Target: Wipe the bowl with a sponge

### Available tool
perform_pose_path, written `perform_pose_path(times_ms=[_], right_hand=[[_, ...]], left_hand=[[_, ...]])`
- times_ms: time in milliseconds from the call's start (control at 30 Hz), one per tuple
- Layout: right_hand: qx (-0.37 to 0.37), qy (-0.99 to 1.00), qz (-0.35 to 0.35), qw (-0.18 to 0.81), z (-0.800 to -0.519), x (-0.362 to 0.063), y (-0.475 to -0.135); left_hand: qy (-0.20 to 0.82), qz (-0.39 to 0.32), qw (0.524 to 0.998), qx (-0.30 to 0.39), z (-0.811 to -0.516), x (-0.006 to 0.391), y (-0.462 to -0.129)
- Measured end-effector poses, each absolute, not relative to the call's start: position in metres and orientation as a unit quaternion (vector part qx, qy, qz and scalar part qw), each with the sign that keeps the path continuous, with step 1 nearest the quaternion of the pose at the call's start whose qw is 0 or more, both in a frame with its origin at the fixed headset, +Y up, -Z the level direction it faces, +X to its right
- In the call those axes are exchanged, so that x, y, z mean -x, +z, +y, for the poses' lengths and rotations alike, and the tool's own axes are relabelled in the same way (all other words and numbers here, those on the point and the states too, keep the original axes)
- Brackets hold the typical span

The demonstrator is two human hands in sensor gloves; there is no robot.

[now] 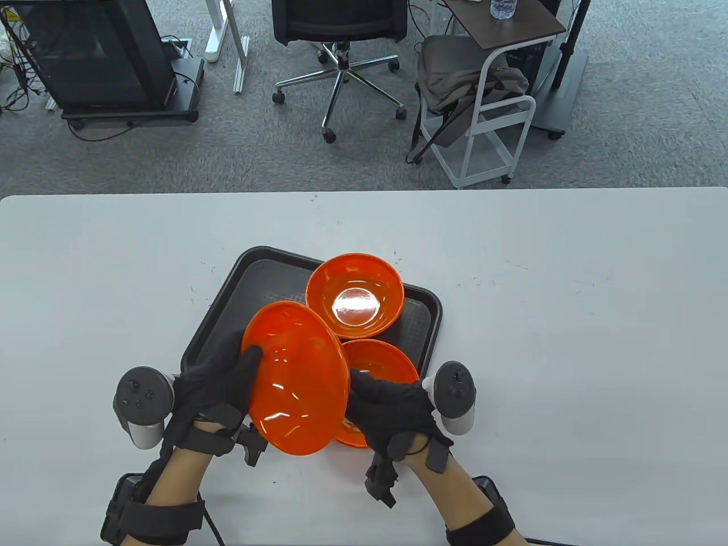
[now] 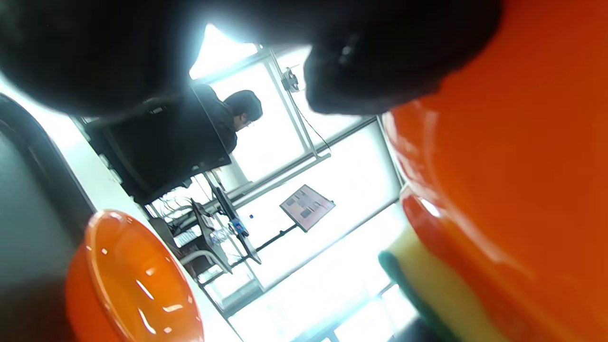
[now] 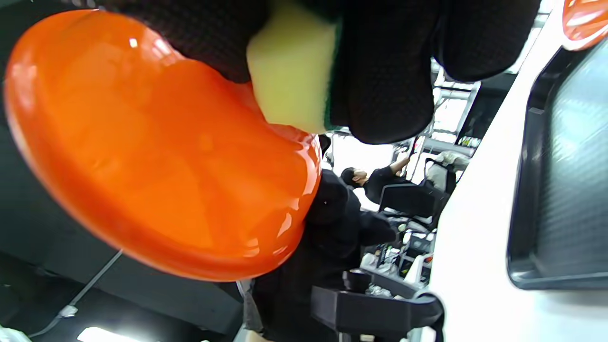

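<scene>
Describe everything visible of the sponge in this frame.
The sponge is mostly hidden. The right wrist view shows a pale yellow foam block with a thin dark green layer on one side, gripped by the right hand and pressed against the lifted orange bowl. The left wrist view shows its edge beside that bowl; the table view hides it.

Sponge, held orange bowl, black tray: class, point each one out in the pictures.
sponge (image 3: 292,71), right wrist view, yellow foam face.
held orange bowl (image 1: 296,381), table view, outer wall.
black tray (image 1: 424,318), table view, right rim.

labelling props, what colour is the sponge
Pale yellow with a dark green scrub layer; the sponge shows best in the right wrist view.
</scene>
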State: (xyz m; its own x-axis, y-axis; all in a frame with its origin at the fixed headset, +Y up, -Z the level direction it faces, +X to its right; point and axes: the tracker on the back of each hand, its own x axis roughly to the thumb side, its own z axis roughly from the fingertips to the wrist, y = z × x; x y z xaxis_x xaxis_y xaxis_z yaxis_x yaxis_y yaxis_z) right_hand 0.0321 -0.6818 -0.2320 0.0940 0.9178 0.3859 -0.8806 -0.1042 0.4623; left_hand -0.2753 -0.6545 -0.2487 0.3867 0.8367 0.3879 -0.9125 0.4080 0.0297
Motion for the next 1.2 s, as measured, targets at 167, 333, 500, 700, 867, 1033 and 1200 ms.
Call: perform_pose_path(times_ms=[167, 333, 500, 700, 867, 1033, 1200], right_hand=[[-0.27, 0.718, 0.004, 0.642, -0.684, -0.038, -0.232], [-0.263, 0.726, -0.011, 0.635, -0.681, -0.042, -0.232], [-0.266, 0.733, -0.005, 0.626, -0.682, -0.041, -0.231], [-0.259, 0.725, -0.018, 0.638, -0.679, -0.045, -0.232], [-0.252, 0.715, -0.021, 0.652, -0.678, -0.05, -0.233], [-0.25, 0.712, -0.02, 0.655, -0.678, -0.051, -0.233], [-0.25, 0.713, -0.024, 0.655, -0.677, -0.053, -0.234]], left_hand=[[0.473, -0.114, 0.863, -0.14, -0.654, 0.292, -0.252], [0.414, -0.079, 0.894, -0.153, -0.652, 0.305, -0.253], [0.409, -0.089, 0.897, -0.143, -0.651, 0.31, -0.257], [0.45, -0.071, 0.879, -0.143, -0.655, 0.326, -0.261], [0.388, 0.005, 0.905, -0.174, -0.656, 0.357, -0.262], [0.401, 0.091, 0.893, -0.183, -0.666, 0.391, -0.262], [0.429, 0.188, 0.863, -0.188, -0.68, 0.423, -0.257]])
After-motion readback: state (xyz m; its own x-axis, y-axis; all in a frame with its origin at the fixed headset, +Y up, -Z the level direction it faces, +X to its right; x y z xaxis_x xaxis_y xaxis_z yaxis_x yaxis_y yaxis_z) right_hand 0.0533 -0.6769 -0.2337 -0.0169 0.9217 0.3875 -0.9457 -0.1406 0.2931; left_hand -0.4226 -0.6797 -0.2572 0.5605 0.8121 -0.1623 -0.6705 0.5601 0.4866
